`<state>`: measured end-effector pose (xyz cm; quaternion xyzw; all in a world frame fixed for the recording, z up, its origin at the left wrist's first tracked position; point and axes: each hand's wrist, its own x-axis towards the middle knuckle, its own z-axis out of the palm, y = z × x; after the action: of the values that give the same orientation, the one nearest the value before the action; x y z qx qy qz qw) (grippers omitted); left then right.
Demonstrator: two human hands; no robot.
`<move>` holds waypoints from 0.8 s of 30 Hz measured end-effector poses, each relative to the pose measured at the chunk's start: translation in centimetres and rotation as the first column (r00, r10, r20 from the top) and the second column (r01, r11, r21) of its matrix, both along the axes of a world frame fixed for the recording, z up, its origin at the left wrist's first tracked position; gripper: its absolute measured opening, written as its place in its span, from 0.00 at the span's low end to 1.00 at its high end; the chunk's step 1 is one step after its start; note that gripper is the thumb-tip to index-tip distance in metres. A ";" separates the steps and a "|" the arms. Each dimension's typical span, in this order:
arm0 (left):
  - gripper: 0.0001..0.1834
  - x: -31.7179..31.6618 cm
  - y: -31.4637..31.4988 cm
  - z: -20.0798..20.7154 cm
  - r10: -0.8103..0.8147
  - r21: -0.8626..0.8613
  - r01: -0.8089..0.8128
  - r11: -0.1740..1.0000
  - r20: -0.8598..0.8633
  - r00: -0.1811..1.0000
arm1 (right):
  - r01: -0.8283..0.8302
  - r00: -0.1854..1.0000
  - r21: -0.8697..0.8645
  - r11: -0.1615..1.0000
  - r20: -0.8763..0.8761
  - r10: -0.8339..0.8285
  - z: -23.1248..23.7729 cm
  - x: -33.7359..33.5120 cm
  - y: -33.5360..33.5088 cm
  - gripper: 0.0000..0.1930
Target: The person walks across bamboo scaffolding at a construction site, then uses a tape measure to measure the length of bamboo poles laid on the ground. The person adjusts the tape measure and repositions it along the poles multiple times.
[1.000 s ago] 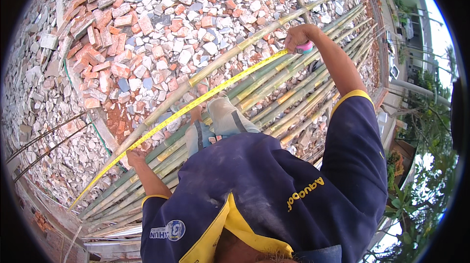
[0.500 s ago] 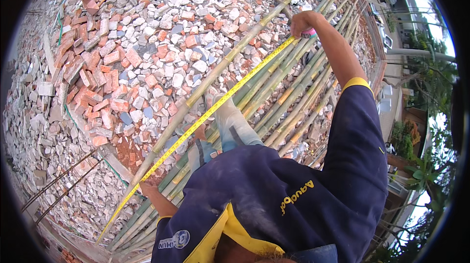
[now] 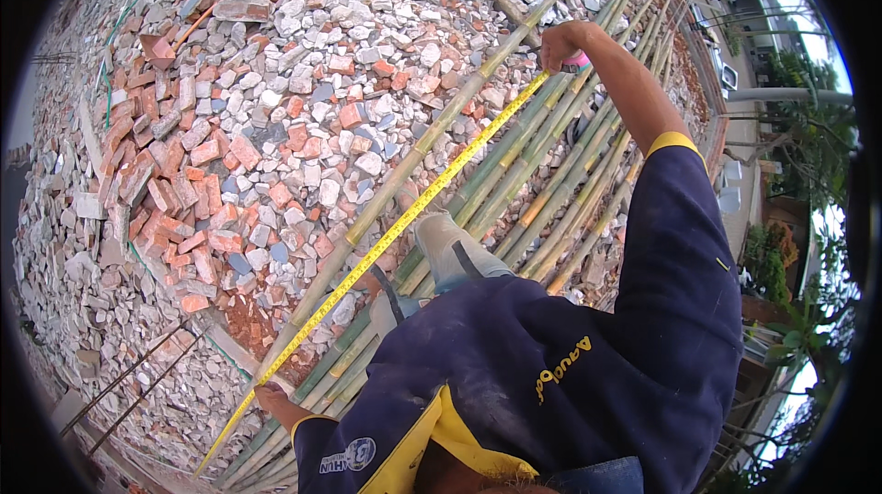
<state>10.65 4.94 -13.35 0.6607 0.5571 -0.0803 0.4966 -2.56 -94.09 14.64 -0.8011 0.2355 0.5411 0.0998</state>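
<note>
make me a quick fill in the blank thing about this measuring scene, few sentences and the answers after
1. The right hand holds a tape case coloured bright ____.
2. The measuring strip stretched between the two hands is mainly ____ in colour.
3. Toward the lower left, the strip runs on past the person's ____ hand.
4. The long, jointed poles lying side by side are stems of ____.

Missing words: pink; yellow; left; bamboo.
</note>
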 end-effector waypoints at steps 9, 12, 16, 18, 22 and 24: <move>0.11 1.0 -0.5 1.2 -0.704 0.515 0.825 0.233 -0.496 0.509 | 0.007 0.995 -0.196 0.981 -0.093 -0.026 2.8 -2.5 -8.9 0.15; 0.12 0.9 -0.2 0.8 -0.751 0.546 0.832 0.094 -0.510 0.419 | -0.014 0.999 -0.170 0.985 -0.047 0.006 3.5 -3.1 -11.4 0.15; 0.13 0.2 -0.2 0.4 -0.723 0.560 0.828 -0.020 -0.580 0.375 | 0.067 0.993 -0.287 0.956 -0.072 -0.091 4.5 -3.6 -13.3 0.14; 0.13 -0.2 -0.7 0.4 -0.660 0.544 0.836 -0.073 -0.655 0.368 | 0.098 0.991 -0.305 0.947 -0.058 -0.121 4.8 -3.7 -13.9 0.14; 0.14 -0.7 -2.2 0.6 -0.577 0.512 0.844 -0.161 -0.742 0.340 | 0.114 0.986 -0.317 0.942 -0.083 -0.148 4.6 -3.5 -14.4 0.15; 0.14 -0.9 -3.1 1.1 -0.536 0.493 0.847 -0.199 -0.778 0.326 | 0.099 0.985 -0.316 0.943 -0.105 -0.139 4.5 -3.3 -14.3 0.15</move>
<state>9.78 1.86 -12.28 0.9728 0.0871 -0.1277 -0.1726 -5.83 -108.40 19.12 -0.7555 0.3712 0.5398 -0.0097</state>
